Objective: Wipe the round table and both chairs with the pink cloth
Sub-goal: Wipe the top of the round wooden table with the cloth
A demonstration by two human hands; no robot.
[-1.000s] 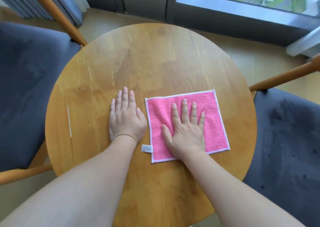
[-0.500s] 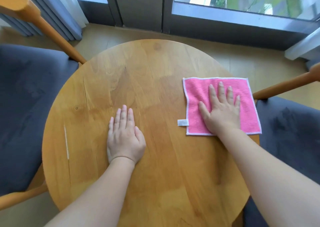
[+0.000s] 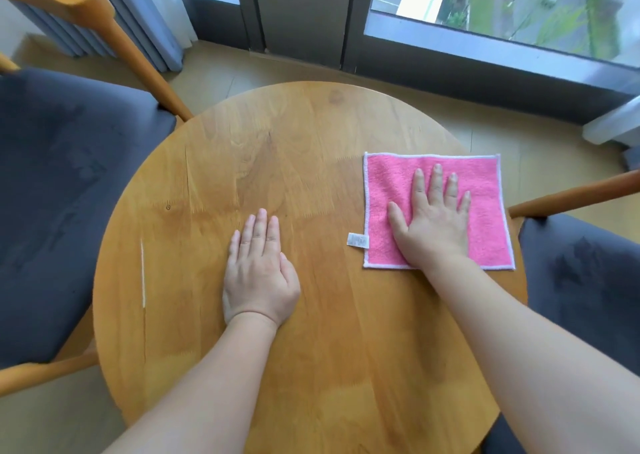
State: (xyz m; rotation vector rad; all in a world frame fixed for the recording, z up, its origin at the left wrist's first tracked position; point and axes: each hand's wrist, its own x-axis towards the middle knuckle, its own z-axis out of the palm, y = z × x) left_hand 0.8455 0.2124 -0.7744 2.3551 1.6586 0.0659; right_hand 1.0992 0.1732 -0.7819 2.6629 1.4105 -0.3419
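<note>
The right hand lies flat on the cloth, fingers straight and slightly spread, gripping nothing. The cloth sits spread out at the table's right edge, its white tag sticking out toward the middle. The left hand presses palm-down on bare wood, fingers straight and together. A grey-cushioned chair stands left, another right.
</note>
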